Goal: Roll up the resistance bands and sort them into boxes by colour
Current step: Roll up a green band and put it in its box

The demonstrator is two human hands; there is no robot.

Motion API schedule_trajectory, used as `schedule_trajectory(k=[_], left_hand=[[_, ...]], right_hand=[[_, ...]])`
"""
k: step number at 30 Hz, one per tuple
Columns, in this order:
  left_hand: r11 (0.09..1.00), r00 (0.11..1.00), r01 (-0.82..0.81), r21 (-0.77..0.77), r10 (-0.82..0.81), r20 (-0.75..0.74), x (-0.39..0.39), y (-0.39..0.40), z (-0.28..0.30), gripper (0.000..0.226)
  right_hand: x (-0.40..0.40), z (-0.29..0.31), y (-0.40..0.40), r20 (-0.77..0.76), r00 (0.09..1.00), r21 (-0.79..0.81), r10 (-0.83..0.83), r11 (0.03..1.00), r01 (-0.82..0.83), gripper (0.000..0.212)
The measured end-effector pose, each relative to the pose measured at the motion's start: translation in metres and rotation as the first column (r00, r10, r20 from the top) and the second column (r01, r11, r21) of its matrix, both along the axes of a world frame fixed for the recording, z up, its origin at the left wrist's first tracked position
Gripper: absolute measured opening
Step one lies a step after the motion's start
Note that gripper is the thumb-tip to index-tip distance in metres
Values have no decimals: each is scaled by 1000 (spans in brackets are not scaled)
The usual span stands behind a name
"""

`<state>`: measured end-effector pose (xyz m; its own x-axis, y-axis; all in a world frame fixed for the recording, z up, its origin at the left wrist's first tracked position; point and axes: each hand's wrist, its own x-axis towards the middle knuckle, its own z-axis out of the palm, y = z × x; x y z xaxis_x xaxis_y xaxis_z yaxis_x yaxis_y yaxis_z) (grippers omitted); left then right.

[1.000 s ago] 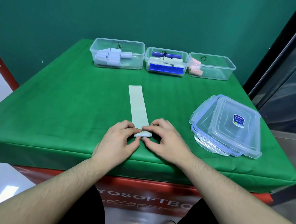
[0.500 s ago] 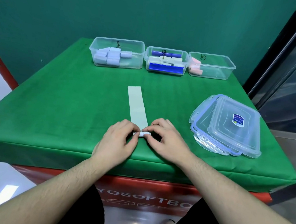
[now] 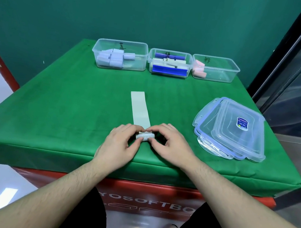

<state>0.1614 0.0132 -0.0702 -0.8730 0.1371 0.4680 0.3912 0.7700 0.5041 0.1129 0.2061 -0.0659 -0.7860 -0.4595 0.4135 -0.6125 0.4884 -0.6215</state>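
Green cloth covered the table (image 3: 53,114). My left hand (image 3: 119,142) and right hand (image 3: 170,145) pinched the rolled near end of the pale green band (image 3: 140,111), its flat tail running toward 12 o'clock. Three clear boxes (image 3: 170,63) stood at 12; stacked lids (image 3: 231,129) at 3.

Open lanes and blockers on the green counter (image 3: 53,114)

Wide bare cloth to the left, from near edge to far edge. Centre lane taken by the flat band strip (image 3: 140,109), with both hands at its near end. Stacked clear lids (image 3: 233,130) block the right side. Three clear boxes (image 3: 120,55) (image 3: 170,63) (image 3: 215,68) line the far edge, nearly touching; a bare band of cloth crosses before them.
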Motion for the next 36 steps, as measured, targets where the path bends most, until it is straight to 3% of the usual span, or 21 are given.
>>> schedule_trajectory(k=[7, 13, 23, 27, 33, 36], left_hand=[[1000, 1000, -19, -7, 19, -6, 0, 2, 0, 14], [1000, 1000, -14, 19, 14, 5, -1, 1, 0, 26], [1000, 1000, -17, -1, 17, -20, 2, 2, 1, 24], [1000, 1000, -13, -21, 13, -27, 0, 2, -1, 20], [1000, 999, -9, -7, 9, -36, -1, 2, 0, 29], [1000, 999, -5, -8, 5, -50, -2, 2, 0, 22]], right_hand=[[2, 2, -2, -45, 999, 106, -23, 994, 28, 17], [2, 1, -2, -39, 998, 130, -43, 990, 48, 23], [3, 2, -1, -31, 999, 40, -38, 998, 39, 24], [5, 2, -1, -91, 993, 145, -80, 985, 92, 21], [4, 3, -2, -96, 989, 195, -115, 972, 132, 35], [4, 3, -2, -87, 990, 216, -113, 968, 130, 40]])
